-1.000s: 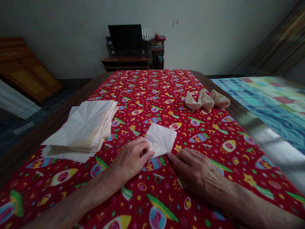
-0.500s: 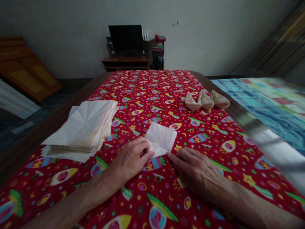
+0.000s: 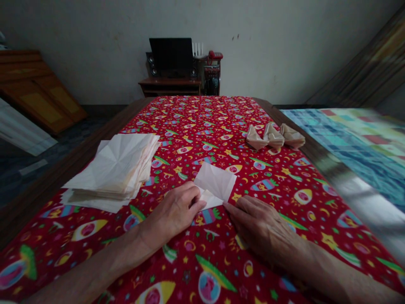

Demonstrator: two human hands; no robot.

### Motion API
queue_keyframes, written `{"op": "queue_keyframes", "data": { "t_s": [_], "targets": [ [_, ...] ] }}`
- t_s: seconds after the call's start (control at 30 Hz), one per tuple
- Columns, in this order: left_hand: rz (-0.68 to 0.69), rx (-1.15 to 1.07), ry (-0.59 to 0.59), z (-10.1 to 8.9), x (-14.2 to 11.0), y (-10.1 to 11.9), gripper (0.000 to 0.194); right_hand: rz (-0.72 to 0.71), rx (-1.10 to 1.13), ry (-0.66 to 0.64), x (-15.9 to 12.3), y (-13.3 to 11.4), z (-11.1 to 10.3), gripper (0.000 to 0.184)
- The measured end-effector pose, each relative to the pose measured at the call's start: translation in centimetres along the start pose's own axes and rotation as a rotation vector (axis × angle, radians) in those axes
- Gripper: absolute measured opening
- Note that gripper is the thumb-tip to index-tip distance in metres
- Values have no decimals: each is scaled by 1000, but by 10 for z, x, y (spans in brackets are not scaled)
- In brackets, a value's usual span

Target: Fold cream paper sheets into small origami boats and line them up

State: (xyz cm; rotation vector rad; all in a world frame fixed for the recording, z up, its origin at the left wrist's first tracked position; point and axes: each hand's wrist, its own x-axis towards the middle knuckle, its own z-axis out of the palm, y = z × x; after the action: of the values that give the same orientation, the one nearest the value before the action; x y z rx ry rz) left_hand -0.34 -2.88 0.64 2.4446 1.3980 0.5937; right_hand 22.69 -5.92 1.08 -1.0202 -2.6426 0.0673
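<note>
A creased white sheet of paper point(image 3: 217, 179) lies on the red patterned tablecloth point(image 3: 190, 253), its near edge folded over. My left hand point(image 3: 182, 204) pinches the left part of that fold between thumb and curled fingers. At the fold's right corner rests the index fingertip of my right hand point(image 3: 257, 215); its other fingers are bent under and partly hidden. To the left lies a thick stack of creased white paper sheets point(image 3: 117, 160). Several folded paper pieces point(image 3: 274, 137) stand nested in a row at the right.
Beyond the table's far end is a small desk point(image 3: 171, 84) with a black monitor point(image 3: 171, 55), speakers and a red telephone point(image 3: 215, 55). A wooden cabinet point(image 3: 38, 88) stands at the left. Along the right side is a surface with a checkered cover point(image 3: 344, 135).
The camera view has shifted slightly, so the scene sits a little lower and to the right. Both hands keep almost the same hold on the sheet.
</note>
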Motion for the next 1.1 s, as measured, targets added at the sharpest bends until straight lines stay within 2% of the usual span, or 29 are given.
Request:
{"op": "queue_keyframes", "data": {
  "t_s": [0.2, 0.3, 0.4, 0.53, 0.6, 0.8, 1.1],
  "targets": [
    [-87, 176, -70, -7, -1, 5, 24, 24, 11, -9, 1, 0, 0, 25],
    [-74, 173, 15, -7, -3, 5, 14, 15, 2, 3, 1, -1, -1, 24],
    [54, 189, 113, -9, -3, 9, 39, 9, -15, 2, 1, -1, 0, 22],
    [328, 247, -21, -9, -6, 20, 23, 31, -7, -30, 1, -1, 0, 19],
    [375, 233, -55, -6, -9, 25, 26, 31, -14, -38, 1, -2, 1, 19],
    [346, 233, -79, 3, -19, 28, 44, 47, -53, -20, 2, -3, 3, 22],
    [294, 289, -132, -6, -31, 20, 56, 25, -108, -74, -1, 6, 1, 22]
  ]
}}
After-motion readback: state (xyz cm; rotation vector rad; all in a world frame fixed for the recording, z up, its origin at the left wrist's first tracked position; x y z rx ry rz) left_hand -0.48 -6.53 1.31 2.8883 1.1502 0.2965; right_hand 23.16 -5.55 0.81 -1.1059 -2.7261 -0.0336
